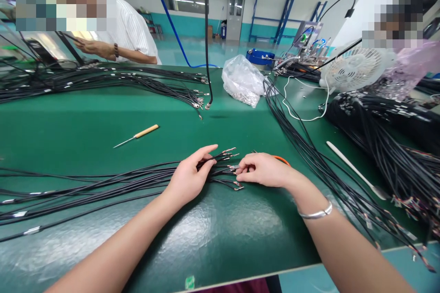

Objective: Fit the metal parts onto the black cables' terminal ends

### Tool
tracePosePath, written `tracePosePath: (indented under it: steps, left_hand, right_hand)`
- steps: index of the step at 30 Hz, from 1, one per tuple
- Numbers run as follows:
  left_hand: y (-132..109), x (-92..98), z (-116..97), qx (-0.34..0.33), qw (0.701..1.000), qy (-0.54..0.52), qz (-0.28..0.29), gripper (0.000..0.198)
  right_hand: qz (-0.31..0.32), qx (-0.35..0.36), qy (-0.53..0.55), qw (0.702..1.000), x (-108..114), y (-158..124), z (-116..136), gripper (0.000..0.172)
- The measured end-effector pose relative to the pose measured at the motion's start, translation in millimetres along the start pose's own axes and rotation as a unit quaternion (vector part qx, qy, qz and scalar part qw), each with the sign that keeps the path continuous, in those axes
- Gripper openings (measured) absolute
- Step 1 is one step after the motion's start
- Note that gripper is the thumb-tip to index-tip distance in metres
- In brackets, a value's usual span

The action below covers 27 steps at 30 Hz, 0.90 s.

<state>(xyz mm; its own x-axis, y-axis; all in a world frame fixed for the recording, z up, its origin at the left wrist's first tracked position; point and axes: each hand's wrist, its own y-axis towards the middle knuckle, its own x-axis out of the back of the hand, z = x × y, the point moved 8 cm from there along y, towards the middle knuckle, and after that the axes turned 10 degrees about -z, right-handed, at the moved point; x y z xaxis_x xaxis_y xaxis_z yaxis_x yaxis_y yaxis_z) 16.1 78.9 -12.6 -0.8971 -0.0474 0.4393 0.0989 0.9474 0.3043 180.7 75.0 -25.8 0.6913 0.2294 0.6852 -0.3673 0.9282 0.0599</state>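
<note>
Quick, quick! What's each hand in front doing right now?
Left hand: holding black cables.
Right hand: fingers curled, tips at the cable ends; can't tell if it's gripping one.

Passage lies over the green tabletop between the awl and the plastic bag, the hanging cord and near cables being obstacles

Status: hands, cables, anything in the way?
Left hand over black cables, right hand at their metal tips; grip unclear. Orange item partly behind right hand. Awl beyond cables, seemingly not in the way.
</note>
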Motion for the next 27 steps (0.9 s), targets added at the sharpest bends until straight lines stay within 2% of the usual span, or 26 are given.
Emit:
tracePosePath:
  steps: [5,8,11,19,22,27]
  left_hand:
    - [0,-2.9,3,0.036,0.999,-0.004,0.031,0.033]
    - [0,-2.7,3,0.042,0.998,-0.011,0.035,0.033]
    - [-1,-3.1,5,0.047,0.998,-0.015,0.040,0.033]
    - [-2,-3.8,5,0.040,0.998,0.015,0.040,0.032]
    - [-3,-1.6,3,0.003,0.999,0.038,0.021,0.033]
    - [-9,1.7,-17,-0.130,0.989,0.072,-0.009,0.037]
  right_hand:
    - [0.001,-0.057,0.166,0.984,-1,0,-4,0.010]
    - [-0.017,-0.066,0.215,0.974,4,0,-1,0.009]
    - [-0.025,-0.064,0.226,0.972,8,0,2,0.008]
    - [-0.024,-0.031,0.176,0.984,11,0,8,0.005]
    - [-0.042,-0.026,0.193,0.980,14,-1,13,0.007]
    - [-0.049,-0.023,0.202,0.978,17,-2,18,0.010]
